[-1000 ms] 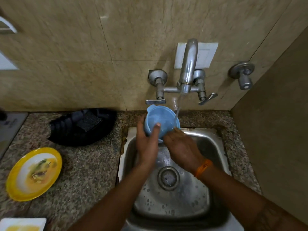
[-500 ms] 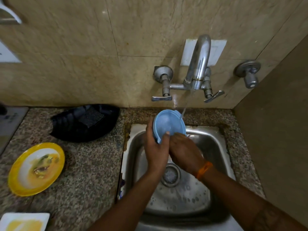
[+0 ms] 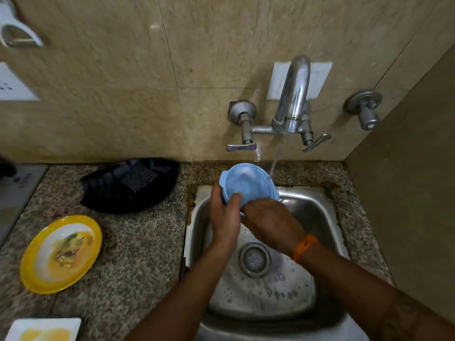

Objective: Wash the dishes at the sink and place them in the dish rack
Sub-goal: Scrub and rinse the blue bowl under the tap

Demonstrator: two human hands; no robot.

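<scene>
- At the bottom left corner, white square dish [image 3: 41,329] with yellow residue, cut off by the frame edge.
- Above it on the speckled granite counter [image 3: 138,254], yellow-rimmed plate [image 3: 61,253] smeared with food, well apart from the sink.
- Toward the back wall, black tray [image 3: 133,185] holding a dark scrub pad [image 3: 139,177]; open counter between tray and plate.
- Gripped at its left rim by the left hand [image 3: 225,220], thumb curled over the front edge: blue plastic bowl [image 3: 247,184], tilted on edge, open mouth facing the camera, held above the back rim of the steel sink [image 3: 317,215].
- Touching the bowl's lower rim, right hand [image 3: 268,223], fingers bent against it; whether pinching or only rubbing cannot tell. Orange band [image 3: 304,247] on that wrist.
- Falling from the wall faucet [image 3: 293,99], thin stream of water [image 3: 274,163] meeting the bowl's right edge.
- Below the hands, wet basin and drain [image 3: 254,259], free room all round.
- To the right, narrow counter strip, then the side wall [image 3: 406,193].
</scene>
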